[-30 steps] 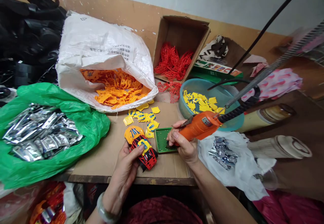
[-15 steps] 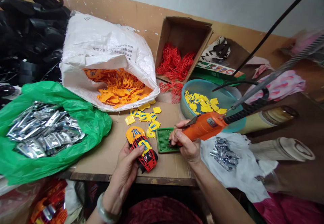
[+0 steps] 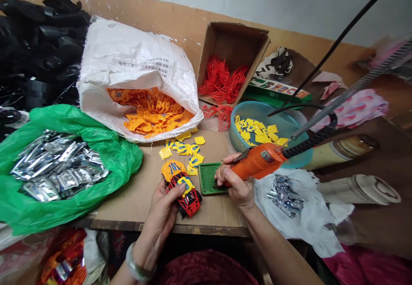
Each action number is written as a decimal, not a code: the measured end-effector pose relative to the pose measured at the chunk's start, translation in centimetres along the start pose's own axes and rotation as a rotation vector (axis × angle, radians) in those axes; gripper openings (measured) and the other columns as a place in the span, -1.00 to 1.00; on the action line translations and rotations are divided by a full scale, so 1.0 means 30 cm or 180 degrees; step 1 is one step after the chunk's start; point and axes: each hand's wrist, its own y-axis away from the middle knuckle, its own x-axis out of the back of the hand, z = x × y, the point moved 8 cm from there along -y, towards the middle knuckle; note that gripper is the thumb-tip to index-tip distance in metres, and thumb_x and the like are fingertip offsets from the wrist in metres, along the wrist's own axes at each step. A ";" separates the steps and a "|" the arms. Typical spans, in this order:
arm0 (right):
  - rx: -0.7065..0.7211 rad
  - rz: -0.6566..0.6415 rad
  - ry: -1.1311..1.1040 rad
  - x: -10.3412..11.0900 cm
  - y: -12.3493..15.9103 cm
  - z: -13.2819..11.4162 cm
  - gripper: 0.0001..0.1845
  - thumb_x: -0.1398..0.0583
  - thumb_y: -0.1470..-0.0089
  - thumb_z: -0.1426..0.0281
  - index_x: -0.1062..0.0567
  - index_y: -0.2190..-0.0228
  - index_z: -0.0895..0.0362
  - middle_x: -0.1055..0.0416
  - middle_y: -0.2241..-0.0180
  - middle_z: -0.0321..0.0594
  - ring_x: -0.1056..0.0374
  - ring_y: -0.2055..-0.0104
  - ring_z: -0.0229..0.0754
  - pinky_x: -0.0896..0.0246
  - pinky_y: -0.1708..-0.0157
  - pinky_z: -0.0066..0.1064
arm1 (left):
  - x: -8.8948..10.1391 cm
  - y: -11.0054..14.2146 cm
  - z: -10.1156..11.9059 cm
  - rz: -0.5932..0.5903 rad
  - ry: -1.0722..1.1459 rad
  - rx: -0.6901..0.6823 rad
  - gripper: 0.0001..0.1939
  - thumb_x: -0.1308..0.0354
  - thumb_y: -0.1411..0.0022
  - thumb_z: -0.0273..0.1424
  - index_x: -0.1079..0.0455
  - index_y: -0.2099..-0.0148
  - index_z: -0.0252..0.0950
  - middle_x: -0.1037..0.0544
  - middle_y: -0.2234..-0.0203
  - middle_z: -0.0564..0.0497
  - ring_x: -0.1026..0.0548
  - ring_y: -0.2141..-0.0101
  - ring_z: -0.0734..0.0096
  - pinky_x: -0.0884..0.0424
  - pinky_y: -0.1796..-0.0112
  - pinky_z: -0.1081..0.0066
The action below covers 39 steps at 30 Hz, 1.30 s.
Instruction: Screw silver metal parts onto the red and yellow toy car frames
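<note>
My left hand (image 3: pixel 165 201) grips a toy car (image 3: pixel 189 201) with an orange hood, a red frame and black parts. The thumb presses on a yellow panel (image 3: pixel 186 185) lying on the car's top. An orange electric screwdriver (image 3: pixel 262 160) is held in my right hand (image 3: pixel 236 184), its tip end over a green perforated tray (image 3: pixel 207 177). My fingers hide the screwdriver's tip. Several loose yellow panels (image 3: pixel 183 149) lie on the cardboard (image 3: pixel 128 203) just beyond the car.
At left is a green bag (image 3: pixel 125 156) of silvery parts; behind it, a white sack (image 3: pixel 135 49) of orange parts. A cardboard box (image 3: pixel 236 36) holds red frames. A blue basin (image 3: pixel 289 124), a white plastic bag (image 3: pixel 309 216) and two flasks (image 3: pixel 357 189) stand right. A cable (image 3: pixel 350 27) hangs overhead.
Almost nothing has moved. The toy car in my left hand has shifted very slightly; my right hand keeps the screwdriver over the green tray.
</note>
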 end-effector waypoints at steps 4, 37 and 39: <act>0.0068 0.0034 -0.0162 -0.025 -0.032 -0.053 -0.73 -0.33 -0.07 0.26 -0.41 0.23 0.05 -0.33 0.65 -0.51 -0.30 0.66 -0.28 -0.31 0.53 -0.35 | -0.008 -0.001 0.001 -0.0105 0.0020 0.0006 -0.34 -0.57 0.20 -0.38 -0.46 0.02 -0.34 -0.65 0.37 -0.03 -0.59 0.43 0.32 -0.57 0.34 0.34; 0.0184 -0.0764 -0.0782 -0.241 -0.049 -0.138 -0.79 -0.31 -0.14 0.25 -0.39 0.26 0.01 -0.28 0.67 -0.53 -0.25 0.67 -0.27 -0.29 0.51 -0.34 | -0.033 -0.007 0.024 -0.0010 0.0010 -0.0265 -0.35 -0.58 0.26 -0.41 -0.45 0.07 -0.34 -0.65 0.35 -0.01 -0.55 0.38 0.34 -0.50 0.30 0.37; 0.0109 -0.0786 -0.0755 -0.243 -0.047 -0.128 -0.75 -0.32 -0.12 0.23 -0.36 0.29 0.01 -0.25 0.68 -0.54 -0.23 0.68 -0.27 -0.27 0.52 -0.34 | -0.037 -0.006 0.032 -0.0016 0.0011 -0.0318 -0.34 -0.58 0.25 -0.42 -0.45 0.05 -0.35 -0.66 0.31 -0.03 -0.56 0.35 0.32 -0.51 0.26 0.36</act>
